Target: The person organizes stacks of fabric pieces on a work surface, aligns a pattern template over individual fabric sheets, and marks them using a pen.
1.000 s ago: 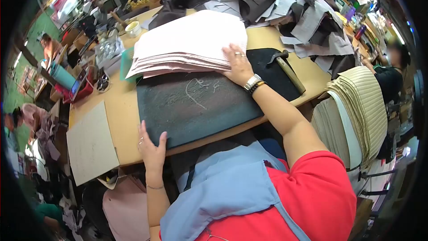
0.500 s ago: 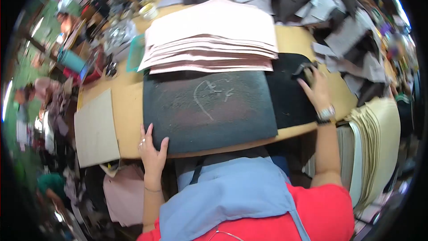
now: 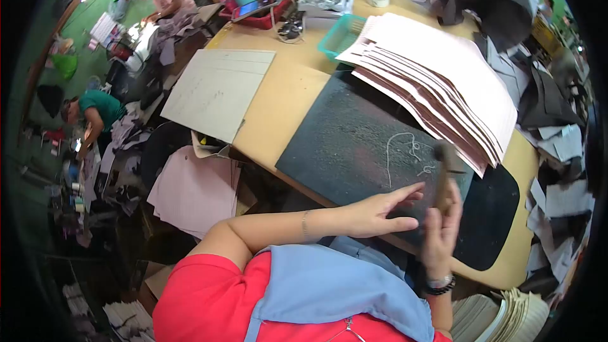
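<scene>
Hammer [image 3: 442,180] blurred, handle end hidden by right hand [image 3: 436,234], cream sheets [image 3: 524,311] cut off by bottom edge

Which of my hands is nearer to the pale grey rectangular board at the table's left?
Left. Your left hand is to the right of the board, closer to your body; your right hand, holding the brown-handled hammer, is even farther right.
</scene>
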A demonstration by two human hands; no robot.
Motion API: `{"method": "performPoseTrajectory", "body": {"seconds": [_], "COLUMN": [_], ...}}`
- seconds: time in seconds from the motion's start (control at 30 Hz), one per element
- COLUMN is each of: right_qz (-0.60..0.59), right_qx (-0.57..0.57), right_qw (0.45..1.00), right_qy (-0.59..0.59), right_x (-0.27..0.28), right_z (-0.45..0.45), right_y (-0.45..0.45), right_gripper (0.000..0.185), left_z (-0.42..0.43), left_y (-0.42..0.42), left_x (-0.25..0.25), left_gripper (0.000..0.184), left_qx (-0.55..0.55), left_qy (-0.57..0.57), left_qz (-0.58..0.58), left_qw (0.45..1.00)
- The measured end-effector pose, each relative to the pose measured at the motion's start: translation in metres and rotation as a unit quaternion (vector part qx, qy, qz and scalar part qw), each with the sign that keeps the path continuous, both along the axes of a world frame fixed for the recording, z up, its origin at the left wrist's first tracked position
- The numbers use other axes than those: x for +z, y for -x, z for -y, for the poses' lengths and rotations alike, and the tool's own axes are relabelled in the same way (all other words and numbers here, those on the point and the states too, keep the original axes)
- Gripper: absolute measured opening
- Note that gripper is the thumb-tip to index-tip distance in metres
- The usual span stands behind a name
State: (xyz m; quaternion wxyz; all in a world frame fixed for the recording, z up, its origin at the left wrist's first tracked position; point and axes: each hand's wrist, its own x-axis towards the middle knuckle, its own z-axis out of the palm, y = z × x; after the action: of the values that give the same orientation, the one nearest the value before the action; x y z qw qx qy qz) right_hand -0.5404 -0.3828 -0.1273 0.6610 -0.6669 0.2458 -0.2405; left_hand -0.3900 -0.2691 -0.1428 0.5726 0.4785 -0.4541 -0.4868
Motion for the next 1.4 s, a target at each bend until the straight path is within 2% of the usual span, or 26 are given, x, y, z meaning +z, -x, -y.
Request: {"method": "performPoseTrajectory", "body": {"seconds": [0.03, 0.07, 0.13, 0.17, 0.2, 0.23, 0.3, 0.33, 0.37, 0.4, 0.43, 0.47, 0.53, 0.6, 0.67, 0.73, 0.8, 0.87, 0.93, 0.97, 1.03, 1.1, 1.17, 1.27, 1.33, 1.4], "right_qz": [0.046, 0.003, -0.01, -0.02, -0.081, -0.084, -0.095, -0.093, -0.097, -0.113, -0.133, -0.154, -0.191, -0.21, -0.218, -0.223, -0.222, -0.234, -0.255, -0.254, -0.266, -0.209, -0.201, -0.185, -0.157, -0.211], "right_qx": [0.068, 0.082, 0.179, 0.227, 0.255, 0.253, 0.237, 0.183, 0.148, 0.125, 0.099, 0.072, 0.025, -0.005, -0.034, -0.05, -0.064, -0.078, -0.075, -0.077, -0.109, -0.105, -0.075, -0.104, -0.097, -0.053], "right_qw": [0.996, 0.987, 0.965, 0.944, 0.938, 0.932, 0.922, 0.933, 0.919, 0.903, 0.885, 0.868, 0.847, 0.853, 0.848, 0.846, 0.844, 0.83, 0.815, 0.829, 0.839, 0.825, 0.852, 0.832, 0.81, 0.836], "right_qy": [-0.024, 0.138, 0.19, 0.238, 0.22, 0.244, 0.291, 0.295, 0.353, 0.395, 0.434, 0.466, 0.495, 0.478, 0.482, 0.482, 0.485, 0.5, 0.515, 0.493, 0.462, 0.514, 0.478, 0.512, 0.556, 0.504], "right_x": [-0.001, -0.003, -0.008, -0.002, 0.014, 0.015, 0.01, 0.006, 0.004, 0.003, 0.002, -0.002, -0.014, -0.019, -0.026, -0.031, -0.038, -0.048, -0.053, -0.054, -0.06, -0.071, -0.068, -0.063, -0.059, -0.052], "right_z": [-0.013, -0.024, -0.031, -0.03, -0.028, -0.023, -0.004, 0.004, 0.014, 0.024, 0.032, 0.039, 0.057, 0.068, 0.077, 0.087, 0.099, 0.113, 0.127, 0.133, 0.143, 0.163, 0.179, 0.189, 0.199, 0.215], "right_y": [-0.016, -0.025, -0.036, -0.038, -0.039, -0.038, -0.027, -0.022, -0.017, -0.013, -0.01, -0.007, 0.001, 0.01, 0.015, 0.017, 0.01, 0.001, -0.009, -0.013, -0.02, -0.025, -0.031, -0.037, -0.039, -0.044], "right_gripper": [0.057, 0.057, 0.068, 0.07, 0.066, 0.062, 0.055, 0.048, 0.047, 0.046, 0.046, 0.046, 0.045, 0.044, 0.043, 0.043, 0.044, 0.045, 0.047, 0.05, 0.054, 0.055, 0.058, 0.064, 0.065, 0.062], "left_z": [0.003, -0.001, -0.01, -0.017, -0.027, -0.04, -0.066, -0.079, -0.089, -0.104, -0.119, -0.139, -0.159, -0.156, -0.178, -0.184, -0.186, -0.177, -0.167, -0.162, -0.155, -0.143, -0.14, -0.142, -0.148, -0.15], "left_y": [0.004, 0.001, -0.007, -0.015, -0.03, -0.05, -0.096, -0.124, -0.147, -0.176, -0.204, -0.249, -0.302, -0.311, -0.343, -0.357, -0.357, -0.338, -0.312, -0.297, -0.262, -0.205, -0.156, -0.126, -0.131, -0.134], "left_x": [0.004, 0.004, -0.002, -0.006, -0.009, -0.007, 0.021, 0.023, 0.039, 0.037, 0.031, 0.005, -0.012, -0.004, -0.034, -0.045, -0.039, -0.028, -0.015, -0.015, -0.027, -0.029, -0.021, -0.026, -0.034, -0.041], "left_gripper": [0.068, 0.062, 0.051, 0.032, 0.034, 0.036, 0.031, 0.033, 0.05, 0.055, 0.057, 0.057, 0.052, 0.047, 0.041, 0.038, 0.038, 0.041, 0.043, 0.043, 0.047, 0.06, 0.086, 0.113, 0.123, 0.129], "left_qx": [0.02, 0.071, 0.171, 0.23, 0.247, 0.262, 0.343, 0.401, 0.46, 0.465, 0.473, 0.466, 0.457, 0.442, 0.461, 0.469, 0.419, 0.452, 0.442, 0.438, 0.407, 0.344, 0.25, 0.226, 0.221, 0.219], "left_qy": [0.036, 0.025, 0.008, 0.004, -0.007, -0.02, -0.071, -0.112, -0.185, -0.17, -0.157, -0.167, -0.267, -0.287, -0.277, -0.359, -0.408, -0.398, -0.303, -0.253, -0.276, -0.256, -0.266, -0.214, -0.236, -0.241], "left_qz": [-0.073, -0.097, -0.147, -0.11, -0.117, -0.126, 0.054, 0.099, 0.168, 0.203, 0.328, 0.38, 0.501, 0.533, 0.563, 0.56, 0.586, 0.6, 0.636, 0.65, 0.626, 0.566, 0.564, 0.58, 0.598, 0.614], "left_qw": [0.996, 0.992, 0.974, 0.967, 0.962, 0.957, 0.935, 0.904, 0.852, 0.845, 0.802, 0.781, 0.684, 0.662, 0.627, 0.58, 0.561, 0.526, 0.555, 0.567, 0.605, 0.704, 0.741, 0.753, 0.734, 0.719]}}
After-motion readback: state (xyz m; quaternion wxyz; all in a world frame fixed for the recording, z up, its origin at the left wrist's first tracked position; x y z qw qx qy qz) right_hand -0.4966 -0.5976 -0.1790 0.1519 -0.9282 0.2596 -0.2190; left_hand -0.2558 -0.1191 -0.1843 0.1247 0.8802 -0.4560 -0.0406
